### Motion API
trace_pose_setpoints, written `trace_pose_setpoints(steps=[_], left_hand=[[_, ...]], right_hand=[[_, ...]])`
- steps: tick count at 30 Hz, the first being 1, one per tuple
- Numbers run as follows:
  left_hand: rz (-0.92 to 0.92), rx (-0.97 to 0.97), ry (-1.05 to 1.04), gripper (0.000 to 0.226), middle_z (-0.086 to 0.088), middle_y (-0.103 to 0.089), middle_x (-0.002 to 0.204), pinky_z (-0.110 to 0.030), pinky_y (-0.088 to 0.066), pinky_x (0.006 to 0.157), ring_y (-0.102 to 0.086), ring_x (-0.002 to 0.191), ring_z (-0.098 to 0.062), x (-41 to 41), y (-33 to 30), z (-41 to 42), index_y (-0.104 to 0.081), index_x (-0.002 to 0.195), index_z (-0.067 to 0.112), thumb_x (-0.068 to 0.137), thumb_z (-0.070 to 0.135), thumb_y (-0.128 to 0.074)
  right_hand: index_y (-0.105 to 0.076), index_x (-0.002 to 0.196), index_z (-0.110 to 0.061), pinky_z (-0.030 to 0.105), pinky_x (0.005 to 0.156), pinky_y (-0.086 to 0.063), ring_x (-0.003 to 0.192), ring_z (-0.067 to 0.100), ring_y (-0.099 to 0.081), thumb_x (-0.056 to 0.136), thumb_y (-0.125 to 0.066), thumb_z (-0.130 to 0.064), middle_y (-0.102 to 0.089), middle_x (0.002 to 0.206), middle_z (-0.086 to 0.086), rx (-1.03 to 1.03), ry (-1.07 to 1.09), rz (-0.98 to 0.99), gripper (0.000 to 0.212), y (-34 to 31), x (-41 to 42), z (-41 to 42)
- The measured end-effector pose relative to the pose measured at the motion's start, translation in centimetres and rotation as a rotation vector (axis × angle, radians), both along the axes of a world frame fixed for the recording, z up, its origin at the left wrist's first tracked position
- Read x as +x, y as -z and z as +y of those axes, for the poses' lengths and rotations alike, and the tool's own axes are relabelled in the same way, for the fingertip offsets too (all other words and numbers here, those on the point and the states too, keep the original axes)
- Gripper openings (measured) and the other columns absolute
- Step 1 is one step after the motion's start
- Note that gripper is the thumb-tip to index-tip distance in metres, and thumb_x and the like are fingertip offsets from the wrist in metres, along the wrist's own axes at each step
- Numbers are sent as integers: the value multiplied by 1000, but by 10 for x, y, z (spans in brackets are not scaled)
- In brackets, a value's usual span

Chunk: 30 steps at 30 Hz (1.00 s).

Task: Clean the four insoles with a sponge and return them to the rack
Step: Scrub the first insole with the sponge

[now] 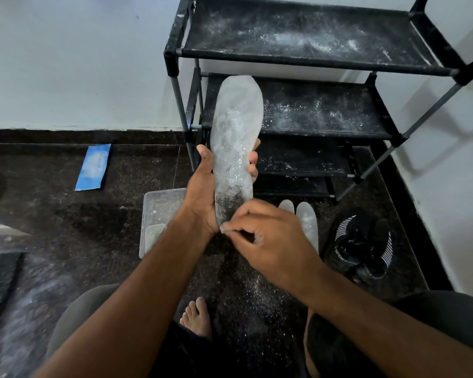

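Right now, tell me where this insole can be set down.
Free: every shelf of the rack, and the floor between blue strip and plastic tray. Crowded: floor right of the tray, with two insoles and black shoes.

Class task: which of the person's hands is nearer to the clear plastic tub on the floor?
Left. The left hand, gripping the held insole, appears just right of the clear plastic tub. The right hand, working at the insole's heel, lies farther right, nearer the two insoles on the floor.
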<state>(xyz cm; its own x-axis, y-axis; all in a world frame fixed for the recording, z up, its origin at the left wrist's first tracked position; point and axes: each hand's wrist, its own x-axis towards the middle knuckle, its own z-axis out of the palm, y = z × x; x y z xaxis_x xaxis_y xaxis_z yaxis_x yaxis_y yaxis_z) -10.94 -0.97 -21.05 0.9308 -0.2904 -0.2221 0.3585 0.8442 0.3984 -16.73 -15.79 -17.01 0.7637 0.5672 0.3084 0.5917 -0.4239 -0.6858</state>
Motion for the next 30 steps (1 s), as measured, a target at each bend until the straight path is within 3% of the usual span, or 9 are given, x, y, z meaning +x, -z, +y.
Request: trace_pose_setpoints(steps=[4,9,13,17,21,26,30], left_hand=[[-36,-5,21,94,-6,-65,109,-22,-54,87,-65,90,-13,1,2,3,-46,151,4,97,79,-25],[-23,-17,22,94,-7,-64,109,-23,-55,87,-64,89,-14,0,2,-1,-47,149,3,97,78,-27],[-60,-35,37,93,-7,-64,112,-24,-54,90,-65,93,-14,1,4,0,-42,153,4,98,77,-25],[-69,-60,44,93,-8,-63,113,-24,-52,93,-63,95,-15,1,7,1,-38,156,4,99,76,-23],[-107,-79,66,92,-6,-64,116,-24,-52,93,-64,99,-14,3,7,4,-35,158,8,99,76,-21],[-74,-108,65,91,-6,-65,114,-23,-53,92,-64,98,-14,1,7,2,-34,159,9,99,76,-24],[-76,-102,60,90,-6,-66,114,-24,-53,91,-66,97,-15,2,8,3,-37,158,9,99,76,-25]], right_hand=[[-78,91,-11,24,63,-51,71,8,-61,85,-74,-11,-64,85,-2,-6,168,40,7,2,14,-8],[-77,88,-10,14,62,-49,69,5,-59,83,-76,-9,-64,82,-4,1,62,32,6,-3,2,-1],[-78,85,-11,20,57,-49,65,7,-59,81,-76,-8,-63,80,-4,7,239,28,5,4,22,-9],[-78,88,-10,15,65,-51,71,4,-63,82,-77,-10,-68,84,-3,23,77,61,6,-1,0,1],[-79,85,-12,17,60,-51,68,5,-61,81,-77,-10,-66,82,-5,40,224,80,4,5,21,-6],[-78,86,-10,18,63,-52,70,5,-63,81,-77,-11,-68,82,-3,40,82,112,5,2,2,0],[-79,83,-12,13,61,-50,69,5,-62,79,-79,-9,-67,79,-5,80,233,98,5,9,20,-6]])
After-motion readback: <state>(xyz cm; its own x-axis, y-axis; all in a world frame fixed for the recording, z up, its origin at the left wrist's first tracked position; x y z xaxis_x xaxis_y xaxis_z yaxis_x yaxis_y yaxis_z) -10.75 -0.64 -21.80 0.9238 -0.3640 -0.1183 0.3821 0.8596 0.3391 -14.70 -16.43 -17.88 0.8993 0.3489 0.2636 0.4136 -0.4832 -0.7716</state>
